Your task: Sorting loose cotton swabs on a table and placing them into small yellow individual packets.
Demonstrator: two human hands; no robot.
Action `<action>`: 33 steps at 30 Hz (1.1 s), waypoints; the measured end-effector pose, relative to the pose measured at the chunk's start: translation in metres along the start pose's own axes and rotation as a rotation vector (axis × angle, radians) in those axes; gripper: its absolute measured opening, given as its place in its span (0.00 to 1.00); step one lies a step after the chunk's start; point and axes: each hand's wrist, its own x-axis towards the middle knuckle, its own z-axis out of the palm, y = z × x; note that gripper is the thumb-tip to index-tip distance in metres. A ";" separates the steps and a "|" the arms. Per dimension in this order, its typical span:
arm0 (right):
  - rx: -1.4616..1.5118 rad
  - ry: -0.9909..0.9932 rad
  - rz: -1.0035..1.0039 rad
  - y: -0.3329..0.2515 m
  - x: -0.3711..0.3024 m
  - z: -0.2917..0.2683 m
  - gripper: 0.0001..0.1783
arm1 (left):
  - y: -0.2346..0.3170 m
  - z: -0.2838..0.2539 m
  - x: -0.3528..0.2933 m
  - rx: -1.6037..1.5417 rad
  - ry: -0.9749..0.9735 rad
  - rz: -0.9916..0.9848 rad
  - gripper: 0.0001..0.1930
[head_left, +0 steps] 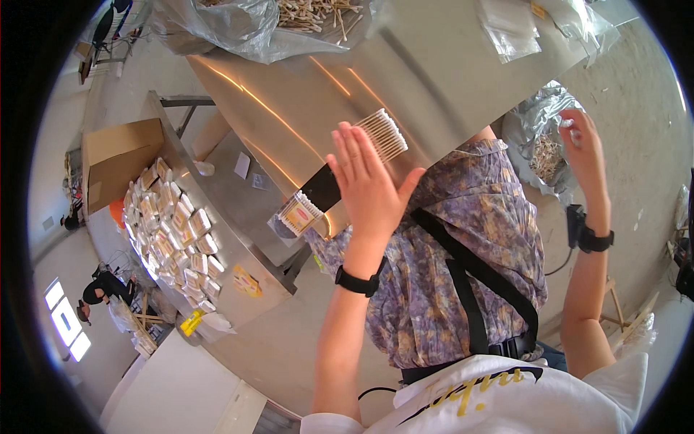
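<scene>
My left hand (367,184) lies flat over a row of cotton swabs (385,134) on the metal table, fingers stretched out and thumb spread. The swabs' white tips stick out beyond the fingers. Left of that hand, at the table's edge, a clear pack of cotton swabs (301,213) with a yellow and red label sits at the end of a black strip (320,189). Off the table's right side, my right hand (584,148) is raised beside a plastic bag of loose swabs (546,159). Its fingers are curled together around something small and whitish that I cannot make out.
Loose swabs (311,16) lie in a clear plastic sheet (249,32) at the table's far side. Clear bags (510,29) lie far right. On a left-hand table, many packed swab boxes (173,231) are heaped beside a cardboard box (123,163). Another person (108,286) is far left.
</scene>
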 end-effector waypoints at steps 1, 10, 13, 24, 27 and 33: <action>0.083 0.006 -0.011 -0.034 0.004 0.017 0.14 | 0.001 0.005 0.000 0.011 -0.001 0.000 0.58; 0.482 0.003 -0.446 -0.160 0.033 0.171 0.13 | -0.001 0.027 0.030 0.155 0.060 0.032 0.53; 0.454 0.054 -0.543 -0.160 0.029 0.187 0.13 | -0.001 0.025 0.030 0.142 0.064 -0.001 0.51; 0.418 0.032 -0.567 -0.159 0.031 0.189 0.08 | -0.003 0.028 0.031 0.087 0.086 -0.047 0.49; 0.402 0.041 -0.592 -0.160 0.034 0.189 0.08 | -0.002 0.029 0.032 0.072 0.094 -0.050 0.50; 0.390 0.030 -0.576 -0.162 0.042 0.189 0.08 | 0.000 0.029 0.033 0.055 0.103 -0.041 0.51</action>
